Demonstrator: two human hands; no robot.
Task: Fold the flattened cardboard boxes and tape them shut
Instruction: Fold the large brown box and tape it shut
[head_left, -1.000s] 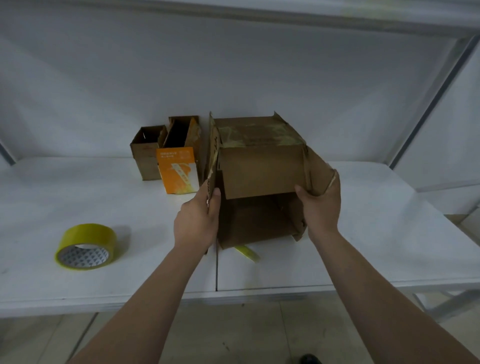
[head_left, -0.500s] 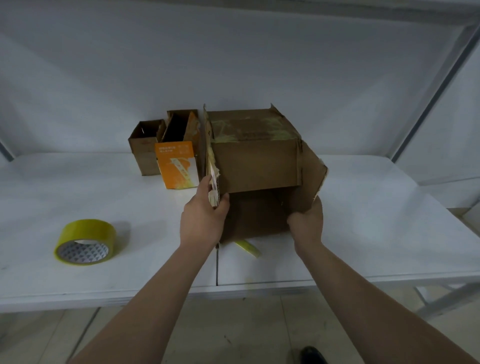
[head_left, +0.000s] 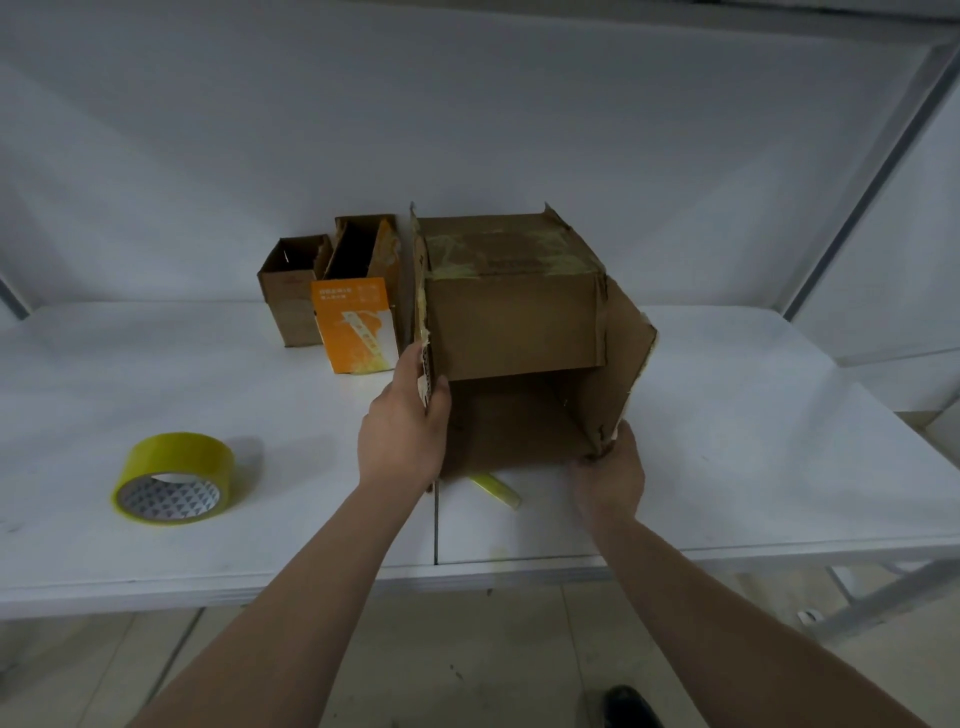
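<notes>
A large brown cardboard box (head_left: 514, 322) lies on its side on the white table (head_left: 727, 441), its open end facing me. Old yellowish tape marks its top face. The upper flap hangs down over the opening. My left hand (head_left: 405, 421) pinches the left side flap between thumb and fingers. My right hand (head_left: 608, 473) grips the bottom corner of the right side flap, which stands swung outward. A roll of yellow tape (head_left: 174, 478) lies on the table to the left. A loose yellow tape strip (head_left: 496, 488) pokes out under the box's front edge.
Behind the big box at the left stand a small open brown box (head_left: 291, 291) and an orange and white printed box (head_left: 358, 322). A white wall backs the table. A metal shelf post (head_left: 857, 182) slants at the right. The table's front edge is near me.
My right hand has slid down from the upper edge of the right flap to its bottom corner. The box has shifted slightly. My left hand stays on the left flap.
</notes>
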